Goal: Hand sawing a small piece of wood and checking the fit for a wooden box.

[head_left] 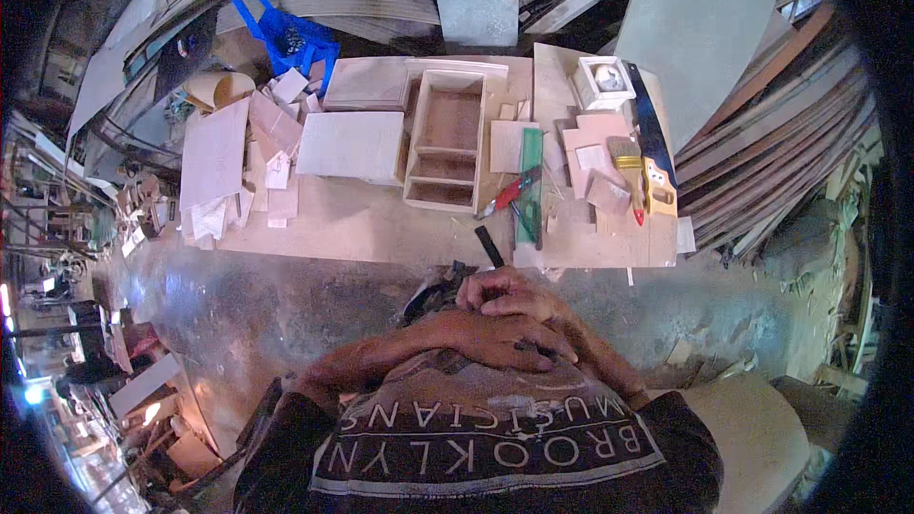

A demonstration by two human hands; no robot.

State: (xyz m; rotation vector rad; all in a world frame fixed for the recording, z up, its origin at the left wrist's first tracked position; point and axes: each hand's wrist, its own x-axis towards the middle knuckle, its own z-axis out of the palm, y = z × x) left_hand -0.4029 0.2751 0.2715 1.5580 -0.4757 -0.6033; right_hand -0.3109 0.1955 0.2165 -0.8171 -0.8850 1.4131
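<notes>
Across the worktable (347, 236), topped with pale board, wooden pieces and tools are spread. Near the middle, an open wooden box (419, 148) is divided into one large compartment and two smaller ones; a pale panel (349, 145) is set at its left. Offcuts (276, 133) are heaped farther left, with a blue bag (290, 41) behind them. To the box's right, a green ruler (530, 148) is crossed by a red-handled cutter (515, 188), and a black-bladed saw (652, 119) is laid near the right edge.

At the near edge a black strip (489, 247) is seen, just beyond the right hand (503, 292). The forearms are crossed before the chest; the right fingers are loosely curled, the left hand (538, 343) is rested over the right forearm. Whether anything is grasped cannot be told.

The bench is backed by stacked boards (781, 143) and upright sheets (705, 19). A stained floor (267, 309) is shown below; clutter is dimly lit at left.
</notes>
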